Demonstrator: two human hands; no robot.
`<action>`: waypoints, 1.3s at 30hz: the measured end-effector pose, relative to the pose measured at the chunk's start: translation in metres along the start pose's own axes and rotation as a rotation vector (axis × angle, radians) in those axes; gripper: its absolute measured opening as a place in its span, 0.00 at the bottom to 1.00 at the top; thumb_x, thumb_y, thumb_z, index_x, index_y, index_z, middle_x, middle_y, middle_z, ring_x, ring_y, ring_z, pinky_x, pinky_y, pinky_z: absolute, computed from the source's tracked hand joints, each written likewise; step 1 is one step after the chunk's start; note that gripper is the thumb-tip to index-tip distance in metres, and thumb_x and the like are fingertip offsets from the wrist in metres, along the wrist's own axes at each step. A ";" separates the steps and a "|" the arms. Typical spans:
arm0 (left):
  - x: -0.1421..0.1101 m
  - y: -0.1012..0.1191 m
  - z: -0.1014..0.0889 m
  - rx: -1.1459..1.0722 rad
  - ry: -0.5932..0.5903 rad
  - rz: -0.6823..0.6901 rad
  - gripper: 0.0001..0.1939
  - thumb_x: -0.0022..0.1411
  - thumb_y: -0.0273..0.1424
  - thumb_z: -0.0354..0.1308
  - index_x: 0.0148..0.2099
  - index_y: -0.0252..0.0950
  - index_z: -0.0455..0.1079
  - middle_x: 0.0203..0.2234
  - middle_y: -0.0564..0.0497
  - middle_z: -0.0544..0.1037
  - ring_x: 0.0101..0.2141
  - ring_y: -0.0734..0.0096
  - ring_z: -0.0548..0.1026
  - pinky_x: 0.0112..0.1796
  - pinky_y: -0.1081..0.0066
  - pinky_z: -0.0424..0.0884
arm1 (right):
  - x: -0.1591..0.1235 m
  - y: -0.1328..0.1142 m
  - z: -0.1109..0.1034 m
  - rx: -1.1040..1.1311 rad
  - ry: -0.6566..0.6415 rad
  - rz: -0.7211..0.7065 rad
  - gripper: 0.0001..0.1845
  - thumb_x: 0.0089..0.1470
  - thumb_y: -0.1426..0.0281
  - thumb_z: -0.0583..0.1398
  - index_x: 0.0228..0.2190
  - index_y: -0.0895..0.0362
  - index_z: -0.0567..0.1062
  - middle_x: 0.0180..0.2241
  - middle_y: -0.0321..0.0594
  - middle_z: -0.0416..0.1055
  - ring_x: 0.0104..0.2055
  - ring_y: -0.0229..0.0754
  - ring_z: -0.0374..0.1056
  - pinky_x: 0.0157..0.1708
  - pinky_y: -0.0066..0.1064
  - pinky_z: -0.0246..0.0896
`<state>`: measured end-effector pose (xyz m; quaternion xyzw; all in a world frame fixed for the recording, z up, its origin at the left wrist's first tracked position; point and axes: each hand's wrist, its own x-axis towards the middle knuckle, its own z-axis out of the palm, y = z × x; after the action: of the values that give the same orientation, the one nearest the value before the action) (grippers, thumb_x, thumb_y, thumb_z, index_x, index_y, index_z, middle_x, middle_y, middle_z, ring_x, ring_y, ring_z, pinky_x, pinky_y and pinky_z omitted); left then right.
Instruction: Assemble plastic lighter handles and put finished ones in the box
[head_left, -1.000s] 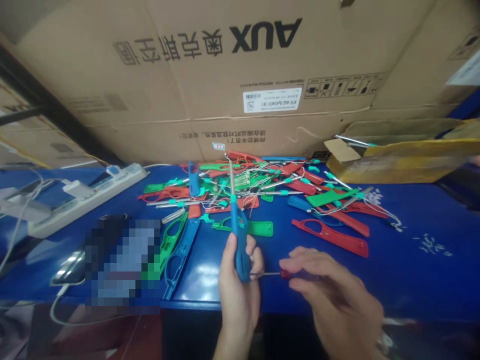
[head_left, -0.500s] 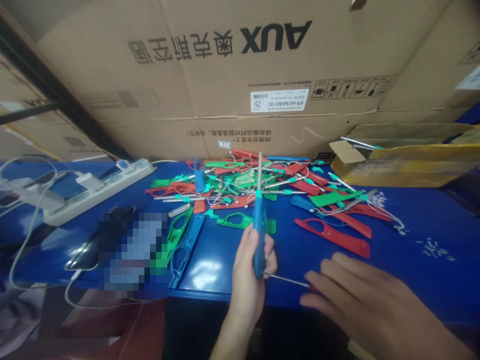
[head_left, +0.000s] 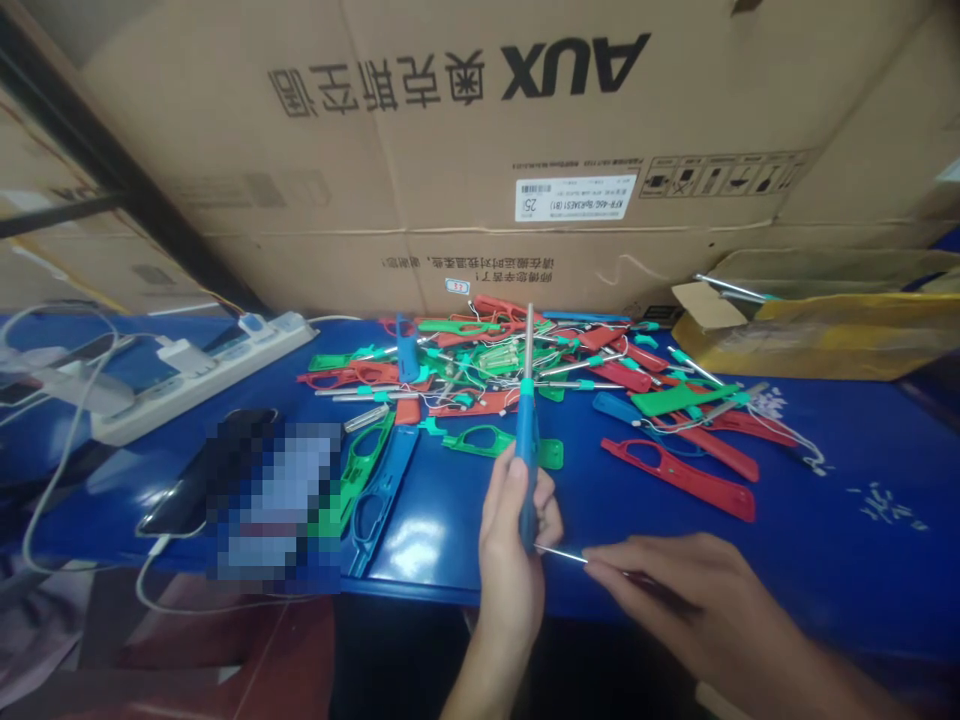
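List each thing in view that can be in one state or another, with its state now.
Blue lighter: held roughly upright, metal tube up.
Left hand: closed around the lighter.
Right hand: pinching the screwdriver.
Screwdriver: tip at the lighter's lower end.
Small box: flaps open.
Power strip: plugs inserted.
Black phone: cable connected.
Big carton: print upside down.

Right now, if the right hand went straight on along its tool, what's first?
Likely the lower end of the blue lighter in the left hand: the metal tool in the right hand points there. Depth is unclear; the left fingers could come first.
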<state>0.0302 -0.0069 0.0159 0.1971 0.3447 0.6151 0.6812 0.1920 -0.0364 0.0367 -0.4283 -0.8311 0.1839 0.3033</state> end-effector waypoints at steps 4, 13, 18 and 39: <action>0.000 0.000 0.000 0.006 0.032 0.008 0.21 0.69 0.44 0.62 0.55 0.36 0.66 0.26 0.58 0.61 0.21 0.82 0.53 0.22 0.78 0.48 | -0.005 -0.007 0.015 0.262 -0.088 0.450 0.19 0.68 0.55 0.58 0.32 0.49 0.83 0.19 0.28 0.76 0.15 0.32 0.68 0.15 0.20 0.60; 0.000 -0.003 -0.003 -0.010 0.004 0.062 0.17 0.69 0.44 0.62 0.47 0.38 0.65 0.27 0.58 0.63 0.20 0.82 0.55 0.22 0.78 0.52 | -0.039 0.019 0.000 -0.124 -0.019 0.107 0.15 0.65 0.57 0.62 0.50 0.40 0.82 0.43 0.30 0.84 0.43 0.44 0.83 0.44 0.29 0.79; -0.006 -0.002 -0.004 0.011 -0.016 0.120 0.19 0.75 0.47 0.52 0.41 0.35 0.67 0.32 0.53 0.68 0.23 0.80 0.63 0.24 0.76 0.60 | -0.056 0.046 -0.008 -0.395 0.153 0.181 0.24 0.69 0.52 0.55 0.54 0.51 0.80 0.47 0.42 0.83 0.45 0.49 0.82 0.43 0.35 0.80; -0.030 0.022 0.011 1.087 -0.748 0.357 0.41 0.70 0.48 0.58 0.78 0.51 0.47 0.72 0.43 0.58 0.70 0.41 0.54 0.67 0.38 0.51 | -0.016 0.003 0.022 0.223 0.545 0.487 0.33 0.65 0.49 0.56 0.63 0.53 0.73 0.52 0.45 0.81 0.49 0.50 0.80 0.41 0.32 0.78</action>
<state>0.0221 -0.0307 0.0451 0.7643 0.3084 0.3479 0.4469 0.1868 -0.0489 0.0128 -0.6108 -0.5686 0.2191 0.5055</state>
